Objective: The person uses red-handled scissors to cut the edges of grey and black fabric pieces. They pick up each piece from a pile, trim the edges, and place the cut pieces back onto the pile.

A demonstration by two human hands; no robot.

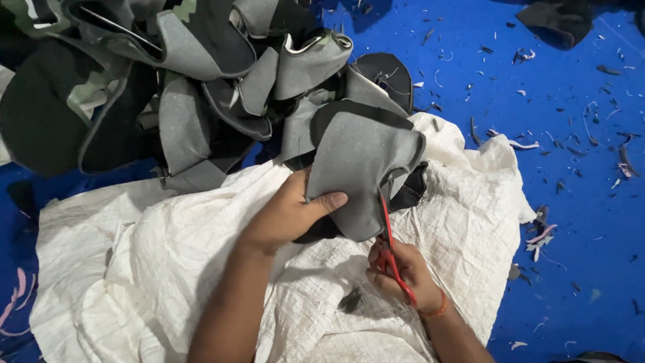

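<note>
Blue floor (578, 202) under white sack (168, 269), scraps (541, 236)

Both hands closed in grips, left (285, 214) above right (396, 269)

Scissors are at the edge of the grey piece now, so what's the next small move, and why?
Probably close the red scissors and nibble a little further along the lower edge of the grey fabric piece. The right hand has the blades up against that edge, and the left hand pinches the piece, holding it raised above the white woven sack.
</note>
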